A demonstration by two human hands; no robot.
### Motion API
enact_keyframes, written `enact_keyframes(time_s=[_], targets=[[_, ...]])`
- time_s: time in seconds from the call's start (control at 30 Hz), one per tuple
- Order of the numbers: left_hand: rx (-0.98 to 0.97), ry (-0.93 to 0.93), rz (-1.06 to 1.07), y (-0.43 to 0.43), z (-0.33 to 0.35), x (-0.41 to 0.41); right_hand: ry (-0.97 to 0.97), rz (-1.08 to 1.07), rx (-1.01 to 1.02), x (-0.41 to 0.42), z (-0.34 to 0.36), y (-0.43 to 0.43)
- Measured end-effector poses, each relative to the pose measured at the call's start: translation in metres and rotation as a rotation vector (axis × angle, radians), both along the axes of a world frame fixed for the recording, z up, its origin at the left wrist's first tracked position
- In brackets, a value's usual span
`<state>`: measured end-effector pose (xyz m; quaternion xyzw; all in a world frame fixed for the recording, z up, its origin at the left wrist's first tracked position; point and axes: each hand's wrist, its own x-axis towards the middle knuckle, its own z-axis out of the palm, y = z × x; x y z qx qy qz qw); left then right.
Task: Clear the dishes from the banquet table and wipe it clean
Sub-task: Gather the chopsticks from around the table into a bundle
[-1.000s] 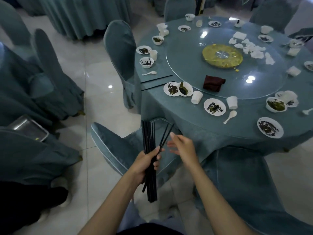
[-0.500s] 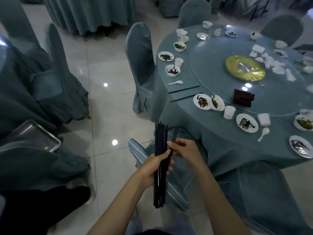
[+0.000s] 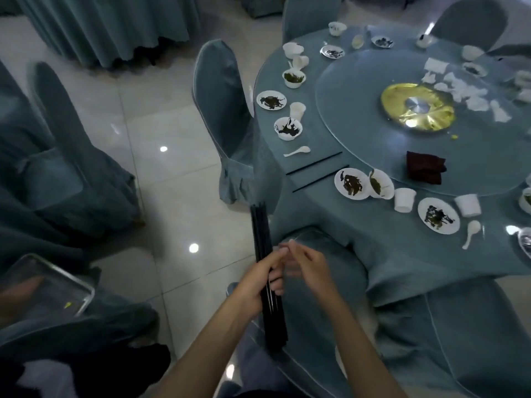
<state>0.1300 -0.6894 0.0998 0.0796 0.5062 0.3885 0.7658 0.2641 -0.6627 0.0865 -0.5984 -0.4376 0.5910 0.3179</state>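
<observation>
My left hand (image 3: 258, 282) grips a bundle of several black chopsticks (image 3: 263, 239), held nearly upright below the table's near edge. My right hand (image 3: 309, 264) hovers just right of the bundle with relaxed fingers and holds nothing. The round banquet table (image 3: 388, 254) with a teal cloth fills the upper right. Two black chopsticks (image 3: 316, 170) lie on it near the left edge. White plates with dark food scraps (image 3: 352, 183), small bowls (image 3: 288, 128), cups (image 3: 404, 199) and white spoons (image 3: 471, 232) ring the glass turntable (image 3: 359, 110). A dark red cloth (image 3: 425, 169) lies on the turntable.
Covered teal chairs stand at the table's left (image 3: 227, 116) and right under my hands (image 3: 330, 297). More covered chairs (image 3: 71, 173) stand at the left. A metal tray (image 3: 43, 285) rests at the lower left. Crumpled white napkins (image 3: 471, 93) lie beside a gold centre disc (image 3: 416, 107).
My right hand has let go of the loose chopsticks; they now sit in the bundle in my left hand. The view has swung left, shifting the table rightwards.
</observation>
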Motion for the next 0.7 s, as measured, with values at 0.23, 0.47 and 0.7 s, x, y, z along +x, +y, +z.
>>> enact_keyframes(time_s=[0.23, 0.47, 0.7], targets=[[-0.006, -0.055, 0.282, 0.102, 0.011, -0.003, 0.269, -0.439, -0.216, -0.011, -0.009, 0.022], [0.003, 0.024, 0.274, 0.153, -0.002, 0.025, 0.503, -0.802, -0.227, -0.028, -0.007, 0.056], [-0.029, 0.119, 0.242, 0.187, -0.019, 0.009, 0.309, -0.730, -0.214, -0.021, -0.031, 0.092]])
